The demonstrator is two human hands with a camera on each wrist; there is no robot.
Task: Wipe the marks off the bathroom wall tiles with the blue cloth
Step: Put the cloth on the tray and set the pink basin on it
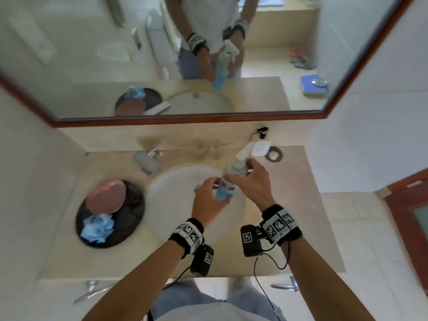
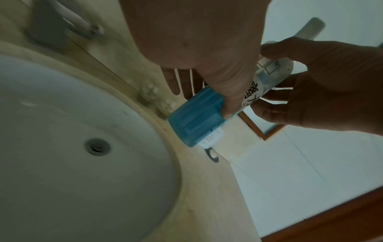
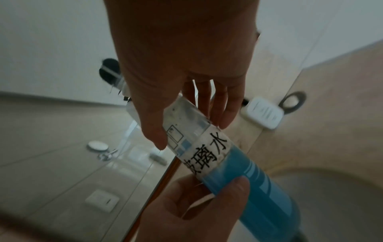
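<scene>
So I've got the spray bottle [image 1: 228, 181] in both hands over the sink [image 1: 176, 181]: my left hand [image 1: 208, 200] is wrapped around the blue lower half, thumb across the front, and my right hand [image 1: 257, 181] has its fingers [image 3: 225, 114] curled around the pale upper part just under the nozzle. The bottle is tilted, nozzle pointing away from me toward the back wall, and the label is hand-lettered. The blue cloth [image 1: 98, 229] isn't in either hand yet; it's well off to the left of my left fingers, bunched up in the black basin [image 1: 132, 205] on the counter [image 1: 69, 258], right below a pink dish [image 1: 106, 196]. What could go sideways, I reckon: the bottle looks smooth, and if I swap grips carelessly it could slip and drop into the sink. With the nozzle aimed that way, a stray squeeze would also mist the mirror [image 1: 162, 54] instead of the tiles. And I can't really make out the marks from here, so I might spray the wrong patch.
</scene>
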